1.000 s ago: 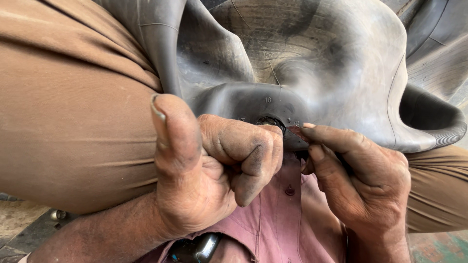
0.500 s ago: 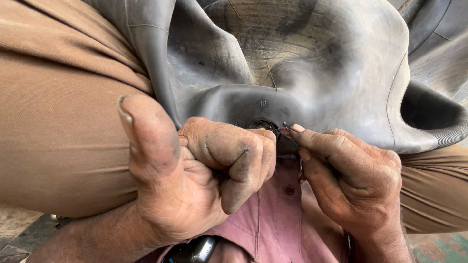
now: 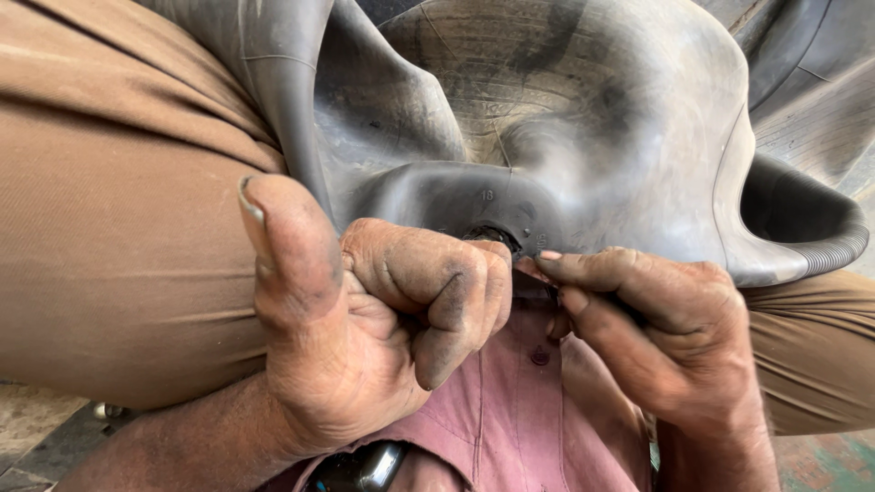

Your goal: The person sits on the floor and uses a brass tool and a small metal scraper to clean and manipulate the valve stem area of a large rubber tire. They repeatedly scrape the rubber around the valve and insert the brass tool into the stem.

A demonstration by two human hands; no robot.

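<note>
Two hands meet at one small spot on the tube (image 3: 583,137), a dark valve (image 3: 492,239) set in a fold of black rubber. The left hand (image 3: 374,328) is curled into a tight fist, fingers (image 3: 456,292) pressed together against the rubber just beside the valve, thumb (image 3: 287,246) standing up free. The right hand (image 3: 665,337) comes in from the other side with its fingertips (image 3: 551,264) pinched together at the valve base; what lies between them is too small to tell. Outward from there the tube drapes over the person's lap, slumped across the brown trousers (image 3: 118,228) and above a pink shirt (image 3: 519,410). It looks limp and floppy, soft enough to crease wherever it is pressed, with a dusty skin that should grip rather than slip; its bulk suggests some weight. The firm place to hold seems to be the thicker rubber ringing the valve, where both hands now are. A ribbed edge (image 3: 820,246) curls up at the right
</note>
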